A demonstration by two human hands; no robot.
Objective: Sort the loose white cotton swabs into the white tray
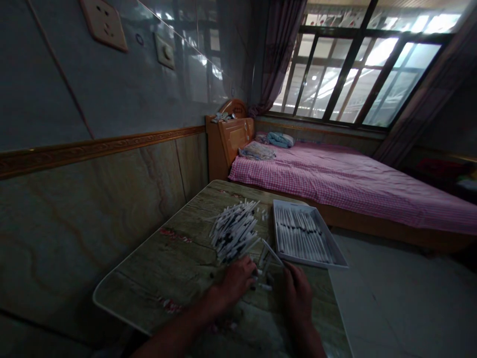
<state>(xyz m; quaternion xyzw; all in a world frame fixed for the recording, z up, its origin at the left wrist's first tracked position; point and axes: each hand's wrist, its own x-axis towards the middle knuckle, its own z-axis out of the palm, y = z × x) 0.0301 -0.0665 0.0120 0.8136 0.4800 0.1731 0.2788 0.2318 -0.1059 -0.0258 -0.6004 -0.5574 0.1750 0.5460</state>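
Note:
My right hand (299,291) pinches one end of a slim white pen-like stick (272,252), which slants up and to the left. Beside it my left hand (238,279) has its fingers curled low over the table among small white and dark pieces (265,287); what lies in its fingertips is hidden. Just beyond the left hand is a loose heap of white pen-like sticks with black parts (235,231). To the right, a shallow white tray (337,253) holds similar sticks in neat rows.
The wood-patterned table (141,283) has a pale rounded edge. A few short white pieces (264,214) lie between heap and tray. Behind stands a bed (316,169) with a pink checked sheet and wooden headboard (231,139). A tiled wall (112,199) runs along the left.

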